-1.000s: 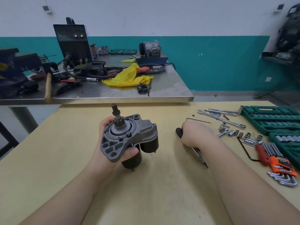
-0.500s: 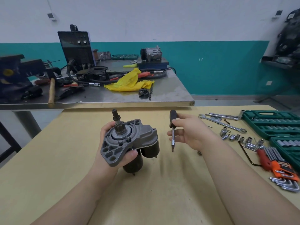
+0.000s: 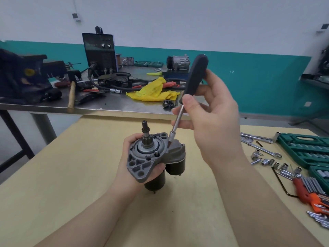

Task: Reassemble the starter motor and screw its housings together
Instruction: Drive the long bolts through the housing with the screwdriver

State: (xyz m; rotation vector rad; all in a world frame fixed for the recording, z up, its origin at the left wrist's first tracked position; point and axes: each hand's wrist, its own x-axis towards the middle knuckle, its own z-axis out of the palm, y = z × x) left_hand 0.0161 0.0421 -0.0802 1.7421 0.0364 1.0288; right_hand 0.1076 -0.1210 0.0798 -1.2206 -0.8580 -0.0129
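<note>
The left hand (image 3: 137, 163) is closed around the starter motor (image 3: 154, 157) and holds it above the wooden counter (image 3: 71, 175), with the pinion shaft pointing to 12 o'clock. The right hand (image 3: 210, 122) is closed on a screwdriver (image 3: 188, 97); its black handle is at 1 o'clock from the motor, and the tip touches the grey housing beside the shaft. Loose sockets (image 3: 267, 160) lie at 3 o'clock, well apart.

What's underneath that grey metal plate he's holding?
Two dark cylinders hang below the grey housing: one under the left hand, one to its right. Fingers cover part of the joint.
</note>
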